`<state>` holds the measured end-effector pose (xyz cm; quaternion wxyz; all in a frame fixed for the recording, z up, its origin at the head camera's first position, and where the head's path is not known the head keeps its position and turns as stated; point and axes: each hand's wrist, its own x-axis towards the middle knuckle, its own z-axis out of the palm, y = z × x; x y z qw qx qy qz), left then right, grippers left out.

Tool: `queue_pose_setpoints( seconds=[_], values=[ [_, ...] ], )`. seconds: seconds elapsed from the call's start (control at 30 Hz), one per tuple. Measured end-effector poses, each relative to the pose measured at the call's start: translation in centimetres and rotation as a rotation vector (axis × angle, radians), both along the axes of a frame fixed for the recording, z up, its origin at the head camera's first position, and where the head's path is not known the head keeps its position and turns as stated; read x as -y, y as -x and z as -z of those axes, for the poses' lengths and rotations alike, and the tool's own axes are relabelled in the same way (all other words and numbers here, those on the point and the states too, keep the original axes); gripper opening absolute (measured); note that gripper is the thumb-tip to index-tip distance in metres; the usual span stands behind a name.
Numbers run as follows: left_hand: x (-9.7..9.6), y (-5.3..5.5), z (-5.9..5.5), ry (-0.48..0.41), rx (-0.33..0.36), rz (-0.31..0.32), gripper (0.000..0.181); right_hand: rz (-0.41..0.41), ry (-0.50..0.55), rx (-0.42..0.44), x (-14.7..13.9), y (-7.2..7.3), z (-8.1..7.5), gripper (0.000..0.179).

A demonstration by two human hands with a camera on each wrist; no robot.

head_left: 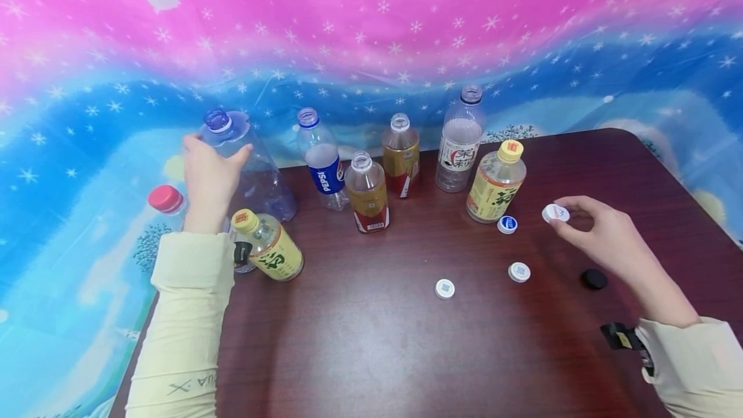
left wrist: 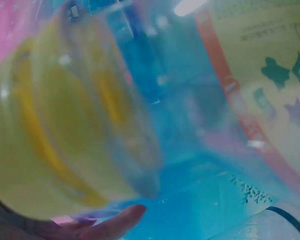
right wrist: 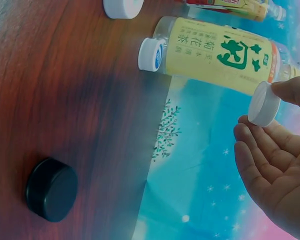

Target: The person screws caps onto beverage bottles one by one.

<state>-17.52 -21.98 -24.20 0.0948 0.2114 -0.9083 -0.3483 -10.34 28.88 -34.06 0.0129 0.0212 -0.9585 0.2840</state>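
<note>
Evidently, taking the middle of the dark wood table [head_left: 371, 334] as the hub and twelve as straight ahead, the main hazards lie at ten and two o'clock. At ten, the left hand [head_left: 213, 176] is at the shoulder of the large blue-tinted bottle [head_left: 262, 179], thumb spread away from the fingers; the bottle hides too much to tell whether they grip it. That bottle's mouth is uncapped, and an uneven push high on the shoulder could tip it toward the Pepsi bottle [head_left: 327, 173] at eleven. Just beside the left wrist, at nine to ten, stands a yellow-capped chrysanthemum tea bottle [head_left: 278, 255]; its cap looms in the left wrist view, so a careless swing of the forearm could knock it over, or catch the red-capped bottle [head_left: 167, 200] beyond the sleeve [head_left: 186, 315]. At two, the right hand [head_left: 609, 237] pinches a white cap with red print [head_left: 556, 213] between thumb and fingertips, the other fingers loosely bent. So slight a hold could let the cap slip and roll. Lowering the wrist might also brush the black cap [head_left: 594, 278] at three, or the blue-printed cap [head_left: 507, 224] near the second chrysanthemum tea bottle [head_left: 493, 191].
</note>
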Motion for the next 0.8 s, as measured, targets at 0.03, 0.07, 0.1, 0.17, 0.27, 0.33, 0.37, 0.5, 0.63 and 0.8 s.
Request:
queue_pose_setpoints(
  seconds=[0.03,0.07,0.1,0.17,0.27,0.33,0.37,0.5,0.63,0.8],
  values=[
    [0.0,0.0,0.0,-0.010,-0.001,0.005,0.085,-0.001,0.003,0.001,0.1,0.0,-0.1,0.043],
    [0.0,0.0,-0.1,-0.020,-0.001,0.011,0.086,-0.002,0.004,0.001,0.2,0.0,-0.1,0.043],
    [0.0,-0.1,-0.1,-0.023,-0.002,0.016,0.086,-0.001,0.003,-0.001,0.2,-0.1,-0.2,0.043],
    [0.0,-0.1,-0.1,-0.030,-0.004,0.022,0.088,0.001,0.001,-0.002,0.3,-0.1,-0.3,0.043],
    [0.0,-0.2,-0.1,-0.054,-0.015,0.026,0.089,0.001,0.002,-0.002,0.4,-0.1,-0.4,0.043],
    [0.0,-0.3,-0.1,-0.073,-0.030,0.022,0.089,-0.001,0.002,-0.006,0.5,-0.2,-0.4,0.043],
    [0.0,-0.3,-0.1,-0.087,-0.041,0.018,0.090,-0.001,0.003,-0.011,0.6,-0.2,-0.5,0.042],
    [-0.2,-0.6,-0.3,-0.130,-0.089,0.015,0.097,-0.002,-0.005,-0.043,0.8,-0.2,-0.8,0.041],
    [-0.9,-1.1,-0.8,-0.133,-0.141,0.036,0.103,-0.005,-0.011,-0.074,1.1,-0.3,-1.3,0.040],
    [-2.3,-2.2,-1.4,-0.118,-0.219,0.066,0.096,-0.017,0.015,-0.110,2.0,-0.6,-2.3,0.040]
  ],
)
